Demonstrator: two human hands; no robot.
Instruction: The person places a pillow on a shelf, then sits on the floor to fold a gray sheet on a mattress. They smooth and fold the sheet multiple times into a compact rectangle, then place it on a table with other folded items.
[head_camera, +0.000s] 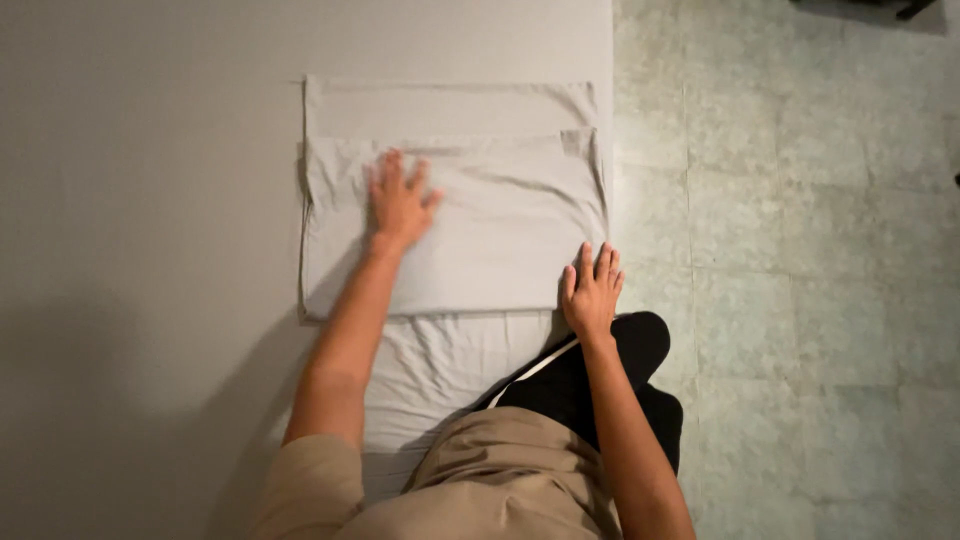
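The left hand lies flat, palm down, on the folded grey cloth a little left of the frame's centre. Its fingers are spread and point toward the top of the frame, the thumb splayed to the right. The bare forearm runs straight down and to the left from it to a tan short sleeve at the bottom edge. The right hand also lies palm down and open, fingers close together and pointing up, resting on the cloth's lower right corner near the right edge of the bed. Its forearm slants down toward the bottom right. Neither hand grips anything; both press flat, well apart from each other.

The cloth is a soft, thin, pale grey fabric folded into a wide rectangle, lying in the upper middle of the frame on the bed. A second layer shows as a narrower band along its top, with a small turned corner at the upper right. Faint creases run across its surface. Below it the bed's sheet is wrinkled; elsewhere it is smooth, matte and light grey. To the right lies a tiled floor, mottled greenish grey with thin joints. The person's black trouser leg shows beside the bed edge.
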